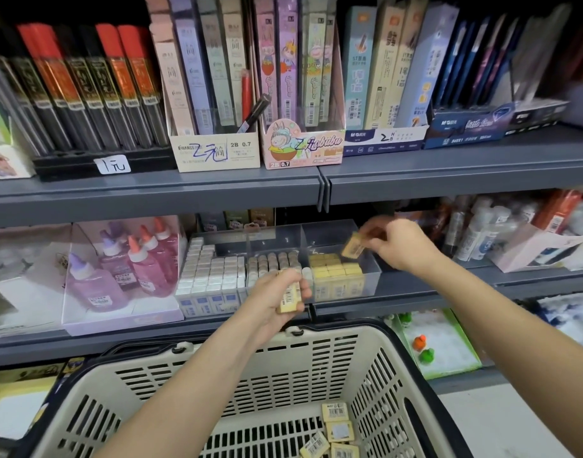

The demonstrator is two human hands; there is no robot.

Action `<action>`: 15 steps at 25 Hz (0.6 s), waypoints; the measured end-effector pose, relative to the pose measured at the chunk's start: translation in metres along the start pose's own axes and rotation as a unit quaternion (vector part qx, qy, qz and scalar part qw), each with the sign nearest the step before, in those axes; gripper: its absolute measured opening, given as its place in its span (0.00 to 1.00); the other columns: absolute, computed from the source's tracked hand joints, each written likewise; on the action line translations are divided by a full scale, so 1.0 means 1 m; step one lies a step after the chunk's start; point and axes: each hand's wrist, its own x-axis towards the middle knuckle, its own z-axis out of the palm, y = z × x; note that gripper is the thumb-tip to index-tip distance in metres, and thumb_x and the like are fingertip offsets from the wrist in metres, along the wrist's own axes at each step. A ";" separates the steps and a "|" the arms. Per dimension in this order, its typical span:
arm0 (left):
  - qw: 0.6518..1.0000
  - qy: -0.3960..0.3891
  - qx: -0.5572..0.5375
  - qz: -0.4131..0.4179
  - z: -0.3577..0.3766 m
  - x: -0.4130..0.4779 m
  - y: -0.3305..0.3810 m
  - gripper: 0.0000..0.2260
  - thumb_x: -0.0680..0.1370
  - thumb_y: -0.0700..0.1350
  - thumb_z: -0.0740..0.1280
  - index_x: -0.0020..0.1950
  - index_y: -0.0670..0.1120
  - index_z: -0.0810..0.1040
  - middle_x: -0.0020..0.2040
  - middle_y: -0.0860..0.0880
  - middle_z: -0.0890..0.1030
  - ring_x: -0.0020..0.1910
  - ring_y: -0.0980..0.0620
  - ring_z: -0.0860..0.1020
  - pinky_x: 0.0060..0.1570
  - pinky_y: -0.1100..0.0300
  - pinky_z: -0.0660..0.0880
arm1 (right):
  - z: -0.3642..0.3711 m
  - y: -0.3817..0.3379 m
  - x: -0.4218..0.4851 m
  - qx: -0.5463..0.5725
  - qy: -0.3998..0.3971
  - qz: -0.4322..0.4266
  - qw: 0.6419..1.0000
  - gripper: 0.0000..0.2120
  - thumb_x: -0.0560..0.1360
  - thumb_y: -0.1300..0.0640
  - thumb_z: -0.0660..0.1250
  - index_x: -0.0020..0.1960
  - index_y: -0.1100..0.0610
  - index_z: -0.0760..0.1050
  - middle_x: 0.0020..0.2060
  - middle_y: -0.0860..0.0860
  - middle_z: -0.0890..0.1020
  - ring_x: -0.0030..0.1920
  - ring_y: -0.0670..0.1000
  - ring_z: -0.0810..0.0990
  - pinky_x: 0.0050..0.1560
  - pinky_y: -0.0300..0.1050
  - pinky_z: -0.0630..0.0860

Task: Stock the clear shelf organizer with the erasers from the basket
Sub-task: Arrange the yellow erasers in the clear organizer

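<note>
While a few loose erasers [337, 428] sit in the basket [403, 360] down front, the left hand [273, 304] grips a barcoded eraser [290, 298] just above its far rim, and farther back the right hand [396, 243] pinches a tilted eraser [353, 248] over the clear organizer's [371, 283] right compartment, lined with yellow ones.

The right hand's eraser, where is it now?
In the head view, right of centre, the eraser is pinched by the right hand above the rightmost compartment of the clear organizer.
</note>
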 end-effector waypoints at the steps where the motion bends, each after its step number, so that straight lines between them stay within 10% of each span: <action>1: 1.000 -0.001 0.000 0.006 -0.003 0.000 0.001 0.02 0.76 0.36 0.64 0.48 0.40 0.74 0.34 0.45 0.82 0.34 0.53 0.80 0.26 0.64 0.73 | 0.000 0.004 0.007 -0.063 0.023 0.000 0.998 0.08 0.75 0.59 0.65 0.53 0.52 0.78 0.48 0.52 0.82 0.48 0.55 0.80 0.45 0.44 0.76; 15: 0.999 -0.046 -0.020 0.013 -0.013 -0.011 -0.005 0.10 0.76 0.44 0.66 0.56 0.44 0.78 0.49 0.43 0.83 0.41 0.49 0.82 0.34 0.60 0.79 | 0.041 0.000 0.021 -0.331 -0.117 -0.067 0.934 0.15 0.78 0.56 0.53 0.56 0.47 0.76 0.58 0.51 0.78 0.60 0.56 0.70 0.60 0.49 0.62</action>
